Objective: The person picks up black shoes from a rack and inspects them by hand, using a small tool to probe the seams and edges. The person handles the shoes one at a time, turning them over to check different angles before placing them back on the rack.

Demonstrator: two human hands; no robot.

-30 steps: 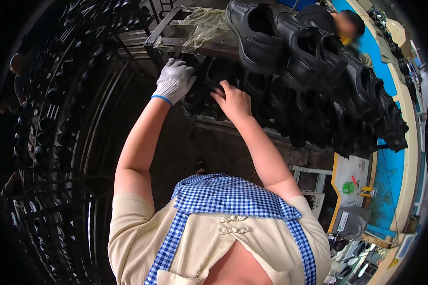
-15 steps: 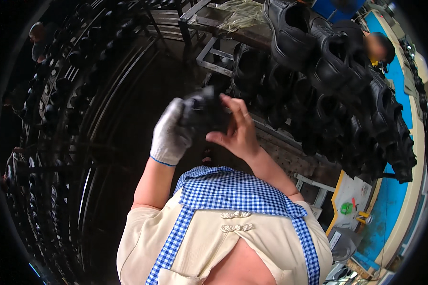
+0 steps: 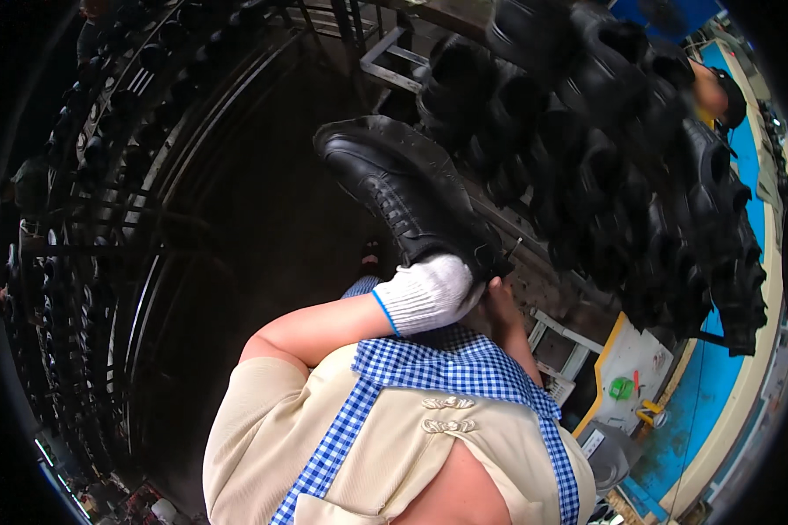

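A black lace-up boot [image 3: 403, 188] is held up close in front of me, toe pointing up-left, laces facing me. My left hand [image 3: 429, 293], in a white knit glove with a blue cuff, grips the boot's heel end from below. My bare right hand [image 3: 502, 297] is mostly hidden behind the glove and touches the boot's heel at its right side. My beige top and blue checked apron [image 3: 446, 385] fill the lower middle.
A metal rack [image 3: 639, 157] loaded with several black boots runs along the upper right. Dark curved racks with more footwear [image 3: 105, 157] line the left. Another person's head shows at the top right [image 3: 718, 92]. A blue floor and small cart lie at lower right [image 3: 639, 385].
The boot came off the rack and was drawn toward me. Both hands have dropped lower and closer, and the boot now stands turned with its toe up-left.
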